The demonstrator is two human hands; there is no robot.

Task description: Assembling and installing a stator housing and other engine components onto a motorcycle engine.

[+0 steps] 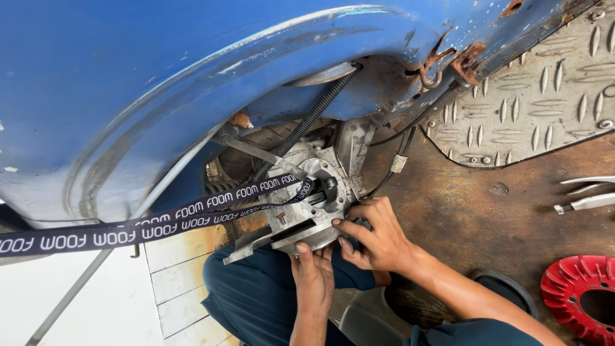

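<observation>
Left hand [312, 272] pressed up under the metal hub [306, 205], fingers flat | right hand [375, 237] gripped hub's 4 o'clock edge | hub sat beneath blue fender [160, 83], strap [160, 221] looped through it toward 9 o'clock

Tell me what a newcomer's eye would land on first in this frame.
First the big curved blue metal body panel, scuffed and rusty at its edge, filling the upper left. Below it, at centre, the left hand and right hand press on a bare silver metal engine casing, with a dark printed fabric strap running from it off to the left. A bright red finned round part lies at the lower right.
</observation>
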